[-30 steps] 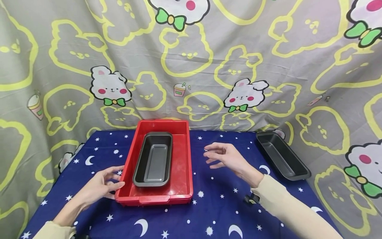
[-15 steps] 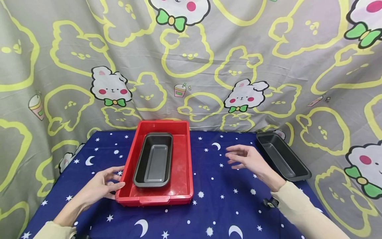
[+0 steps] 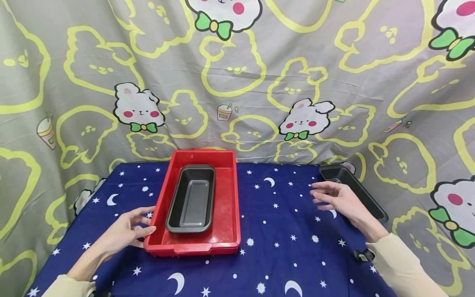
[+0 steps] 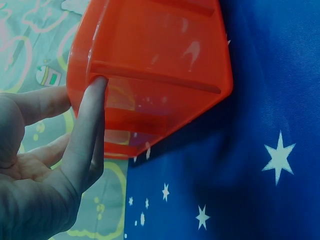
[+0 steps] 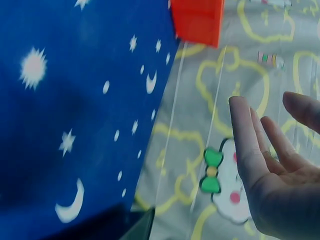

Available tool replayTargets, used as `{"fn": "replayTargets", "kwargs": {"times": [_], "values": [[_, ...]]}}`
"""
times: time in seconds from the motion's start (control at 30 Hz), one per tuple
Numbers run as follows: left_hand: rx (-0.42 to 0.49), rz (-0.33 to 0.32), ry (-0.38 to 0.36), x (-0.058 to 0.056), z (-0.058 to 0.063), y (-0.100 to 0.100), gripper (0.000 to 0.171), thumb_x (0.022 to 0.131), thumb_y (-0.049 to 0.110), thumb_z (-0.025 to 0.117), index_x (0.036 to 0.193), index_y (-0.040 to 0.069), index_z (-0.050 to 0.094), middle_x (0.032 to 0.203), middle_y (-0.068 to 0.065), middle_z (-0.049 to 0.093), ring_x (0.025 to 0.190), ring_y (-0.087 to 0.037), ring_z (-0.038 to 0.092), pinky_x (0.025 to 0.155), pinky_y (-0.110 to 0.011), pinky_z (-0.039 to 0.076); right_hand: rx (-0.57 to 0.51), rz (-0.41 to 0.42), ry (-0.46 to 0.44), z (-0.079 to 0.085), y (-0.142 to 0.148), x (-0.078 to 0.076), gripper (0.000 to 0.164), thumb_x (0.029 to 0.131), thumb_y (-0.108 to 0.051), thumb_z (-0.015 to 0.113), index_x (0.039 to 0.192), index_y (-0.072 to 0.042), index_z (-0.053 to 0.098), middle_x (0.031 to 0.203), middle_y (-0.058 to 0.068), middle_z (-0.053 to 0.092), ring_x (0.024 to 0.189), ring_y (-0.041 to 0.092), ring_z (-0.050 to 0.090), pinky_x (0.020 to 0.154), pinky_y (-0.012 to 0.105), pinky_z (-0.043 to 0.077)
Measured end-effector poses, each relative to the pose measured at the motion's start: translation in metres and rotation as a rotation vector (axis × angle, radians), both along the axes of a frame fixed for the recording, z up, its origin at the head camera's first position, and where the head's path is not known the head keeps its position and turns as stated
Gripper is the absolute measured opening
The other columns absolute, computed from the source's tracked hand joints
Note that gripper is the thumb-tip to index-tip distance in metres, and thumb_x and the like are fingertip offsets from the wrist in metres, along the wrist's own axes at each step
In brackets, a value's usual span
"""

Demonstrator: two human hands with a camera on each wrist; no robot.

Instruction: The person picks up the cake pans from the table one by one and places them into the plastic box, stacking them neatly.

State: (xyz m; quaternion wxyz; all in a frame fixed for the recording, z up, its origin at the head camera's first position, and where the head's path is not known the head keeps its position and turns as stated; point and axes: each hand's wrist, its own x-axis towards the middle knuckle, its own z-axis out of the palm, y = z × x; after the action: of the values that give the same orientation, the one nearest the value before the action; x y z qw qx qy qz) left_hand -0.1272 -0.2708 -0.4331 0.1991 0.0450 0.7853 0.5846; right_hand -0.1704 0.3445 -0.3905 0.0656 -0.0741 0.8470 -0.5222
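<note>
So my left hand (image 3: 128, 227) pinches the red tray (image 3: 227, 198), presumably for steadiness; right hand (image 3: 340, 200), fingers loose, nothing held, hovers near the outlying dark pan (image 3: 358, 189).

Beneath the left hand (image 3: 128, 232) and the right hand (image 3: 344, 202) spread a navy tablecloth (image 3: 274, 262), printed with white stars, dots and crescent moons. Beyond both hands hung a softly creased grey curtain (image 3: 178, 68) with yellow animal outlines. A rabbit-head print (image 3: 138, 108) with pink cheeks and a green bow showed beyond the left hand, and a matching rabbit print (image 3: 305, 119) lay beyond and left of the right. Farther left of the left hand was a drink-cup print (image 3: 46, 133).
</note>
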Motion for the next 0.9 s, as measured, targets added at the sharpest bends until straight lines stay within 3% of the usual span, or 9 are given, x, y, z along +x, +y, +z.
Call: {"fn": "replayTargets", "kwargs": {"times": [0.1, 0.23, 0.3, 0.4, 0.5, 0.67, 0.9], "values": [[0.002, -0.002, 0.005, 0.0, 0.0, 0.0, 0.078, 0.099, 0.007, 0.071, 0.16, -0.01, 0.027, 0.122, -0.035, 0.061, 0.094, -0.032, 0.078, 0.073, -0.049, 0.068, -0.011, -0.007, 0.001, -0.001, 0.014, 0.001, 0.052, 0.103, -0.018, 0.069, 0.142, 0.012, 0.054, 0.11, -0.013, 0.076, 0.095, 0.005, 0.077, 0.081, 0.034, 0.068], [0.007, -0.003, 0.012, 0.0, 0.0, 0.0, 0.078, 0.098, 0.006, 0.072, 0.16, -0.01, 0.027, 0.122, -0.035, 0.061, 0.094, -0.032, 0.078, 0.072, -0.049, 0.068, -0.025, -0.007, 0.005, -0.003, 0.032, 0.0, 0.047, 0.104, -0.012, 0.067, 0.141, 0.013, 0.053, 0.106, -0.023, 0.074, 0.094, 0.003, 0.076, 0.079, 0.031, 0.068], [0.01, -0.002, 0.013, 0.0, 0.0, 0.0, 0.078, 0.098, 0.006, 0.072, 0.16, -0.01, 0.027, 0.121, -0.035, 0.061, 0.094, -0.032, 0.078, 0.072, -0.049, 0.068, -0.023, -0.01, 0.009, -0.005, 0.041, -0.001, 0.039, 0.104, -0.01, 0.066, 0.138, 0.007, 0.058, 0.106, -0.024, 0.074, 0.093, 0.002, 0.076, 0.078, 0.029, 0.068], [0.01, -0.001, 0.014, 0.0, 0.0, 0.0, 0.078, 0.098, 0.006, 0.072, 0.16, -0.011, 0.027, 0.121, -0.035, 0.06, 0.094, -0.032, 0.078, 0.072, -0.05, 0.068, -0.025, -0.032, 0.006, -0.009, 0.056, -0.003, 0.027, 0.103, -0.008, 0.066, 0.13, -0.012, 0.066, 0.105, -0.024, 0.074, 0.092, 0.001, 0.075, 0.077, 0.028, 0.067], [0.003, 0.002, 0.014, 0.0, 0.0, 0.001, 0.078, 0.098, 0.007, 0.073, 0.16, -0.011, 0.028, 0.121, -0.035, 0.06, 0.094, -0.032, 0.078, 0.072, -0.05, 0.068, -0.019, -0.056, -0.01, -0.013, 0.072, -0.006, 0.025, 0.104, -0.009, 0.066, 0.122, -0.026, 0.067, 0.103, -0.026, 0.074, 0.092, 0.0, 0.075, 0.077, 0.027, 0.067], [-0.012, 0.006, 0.011, 0.0, 0.001, 0.001, 0.079, 0.097, 0.007, 0.073, 0.16, -0.011, 0.028, 0.122, -0.035, 0.06, 0.095, -0.032, 0.077, 0.072, -0.049, 0.068, 0.019, -0.104, -0.01, -0.021, 0.097, -0.01, 0.023, 0.104, -0.014, 0.067, 0.121, -0.03, 0.066, 0.101, -0.029, 0.072, 0.09, 0.0, 0.076, 0.076, 0.027, 0.067], [-0.012, 0.009, 0.01, 0.0, -0.001, 0.0, 0.079, 0.097, 0.008, 0.073, 0.16, -0.01, 0.028, 0.121, -0.033, 0.061, 0.095, -0.032, 0.078, 0.072, -0.049, 0.068, -0.027, -0.151, -0.075, -0.028, 0.131, -0.018, 0.025, 0.106, -0.015, 0.064, 0.115, -0.039, 0.063, 0.102, -0.031, 0.071, 0.09, -0.004, 0.074, 0.079, 0.025, 0.067]]}}
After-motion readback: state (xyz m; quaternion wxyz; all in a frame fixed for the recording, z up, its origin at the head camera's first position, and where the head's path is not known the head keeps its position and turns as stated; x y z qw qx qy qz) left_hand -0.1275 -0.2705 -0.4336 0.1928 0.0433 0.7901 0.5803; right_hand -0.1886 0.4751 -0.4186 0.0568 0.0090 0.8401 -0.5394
